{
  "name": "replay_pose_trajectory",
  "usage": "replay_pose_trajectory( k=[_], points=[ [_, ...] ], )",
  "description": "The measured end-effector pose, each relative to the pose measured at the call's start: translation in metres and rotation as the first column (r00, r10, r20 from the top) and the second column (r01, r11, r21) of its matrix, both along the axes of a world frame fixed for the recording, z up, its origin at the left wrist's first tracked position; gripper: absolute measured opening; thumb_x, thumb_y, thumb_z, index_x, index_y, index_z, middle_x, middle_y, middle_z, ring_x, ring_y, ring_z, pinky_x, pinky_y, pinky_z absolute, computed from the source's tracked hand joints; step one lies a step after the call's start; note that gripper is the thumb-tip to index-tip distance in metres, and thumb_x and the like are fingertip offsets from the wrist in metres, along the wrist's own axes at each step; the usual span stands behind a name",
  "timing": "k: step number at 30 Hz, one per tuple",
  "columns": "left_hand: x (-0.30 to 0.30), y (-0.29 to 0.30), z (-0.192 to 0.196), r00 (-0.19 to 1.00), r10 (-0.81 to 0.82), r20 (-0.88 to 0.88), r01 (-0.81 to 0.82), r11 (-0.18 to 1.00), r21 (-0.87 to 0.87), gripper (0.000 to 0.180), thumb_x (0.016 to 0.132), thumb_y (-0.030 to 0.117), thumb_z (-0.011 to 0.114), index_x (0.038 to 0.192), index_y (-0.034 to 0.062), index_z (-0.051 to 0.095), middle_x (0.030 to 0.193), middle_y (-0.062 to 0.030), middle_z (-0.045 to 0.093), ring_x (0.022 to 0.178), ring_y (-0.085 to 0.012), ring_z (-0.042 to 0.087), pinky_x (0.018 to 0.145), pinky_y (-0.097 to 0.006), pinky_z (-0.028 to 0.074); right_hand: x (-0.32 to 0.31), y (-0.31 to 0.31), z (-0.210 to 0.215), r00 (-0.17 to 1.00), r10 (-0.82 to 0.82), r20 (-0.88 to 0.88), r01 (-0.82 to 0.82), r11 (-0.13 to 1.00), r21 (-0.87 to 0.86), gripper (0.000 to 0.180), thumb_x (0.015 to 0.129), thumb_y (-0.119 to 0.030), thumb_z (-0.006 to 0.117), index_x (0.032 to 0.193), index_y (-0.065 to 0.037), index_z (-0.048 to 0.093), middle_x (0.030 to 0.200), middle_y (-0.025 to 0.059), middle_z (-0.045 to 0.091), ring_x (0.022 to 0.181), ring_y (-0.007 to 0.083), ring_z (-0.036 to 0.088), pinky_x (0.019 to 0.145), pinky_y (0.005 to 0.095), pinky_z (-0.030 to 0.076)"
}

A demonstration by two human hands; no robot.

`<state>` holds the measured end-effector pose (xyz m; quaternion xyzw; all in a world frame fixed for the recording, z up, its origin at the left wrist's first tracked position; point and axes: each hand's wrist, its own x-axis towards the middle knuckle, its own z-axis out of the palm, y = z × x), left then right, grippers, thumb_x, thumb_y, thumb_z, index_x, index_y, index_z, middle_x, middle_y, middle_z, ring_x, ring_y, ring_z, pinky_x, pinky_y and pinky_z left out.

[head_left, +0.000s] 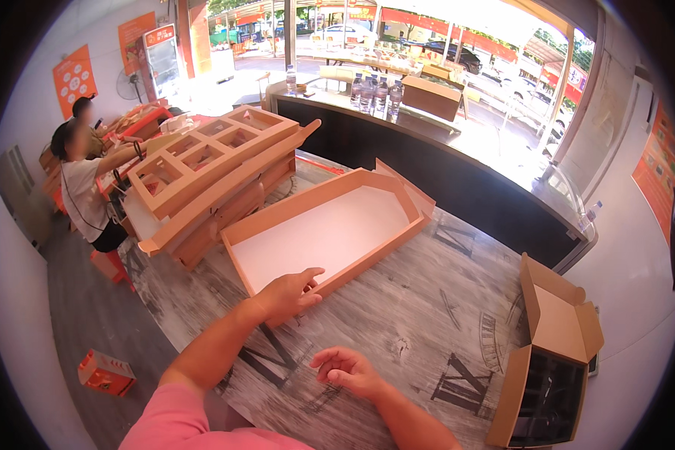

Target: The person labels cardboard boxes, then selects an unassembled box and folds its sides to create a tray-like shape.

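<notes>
My left hand (289, 294) rests open-fingered on the empty boat-shaped orange cardboard tray (330, 225); my right hand (349, 369) hovers loosely open, holding nothing.

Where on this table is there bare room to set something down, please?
The widest bare patch of tabletop lies between the boat-shaped tray, the open carton and the right hand. A narrower strip runs near the left hand, which rests on the tray's near wall. The far left is crowded with stacked cardboard frames.
</notes>
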<state>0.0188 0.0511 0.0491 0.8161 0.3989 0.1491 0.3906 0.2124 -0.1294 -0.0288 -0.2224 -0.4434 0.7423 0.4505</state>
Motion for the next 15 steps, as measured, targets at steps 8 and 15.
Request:
replay_pose_trajectory(
  k=[8, 15],
  points=[
    [0.032, -0.040, -0.015, 0.984, -0.097, 0.149, 0.099, 0.995, -0.008, 0.061, 0.098, 0.031, 0.067, 0.148, 0.0020, 0.048, 0.127, -0.0233, 0.066, 0.111, -0.0305, 0.067, 0.098, -0.037, 0.053, -0.001, 0.003, 0.003, 0.624, -0.766, 0.156, 0.719, 0.641, 0.269, 0.038, 0.091, -0.005, 0.074, 0.126, -0.003, 0.058, 0.135, 0.0118, 0.054, 0.106, 0.0133, 0.059, 0.081, 0.0266, 0.054],
    [0.013, -0.009, 0.032, 0.860, -0.426, -0.280, 0.437, 0.899, -0.026, 0.034, 0.097, 0.035, 0.066, 0.111, 0.0043, 0.072, 0.100, -0.0168, 0.073, 0.092, -0.0317, 0.069, 0.082, -0.041, 0.053, 0.001, 0.005, 0.029, 0.305, -0.899, 0.314, 0.462, 0.428, 0.777, 0.040, 0.078, -0.012, 0.084, 0.113, -0.005, 0.065, 0.132, 0.0168, 0.055, 0.117, 0.0301, 0.057, 0.093, 0.0396, 0.051]
  ],
)
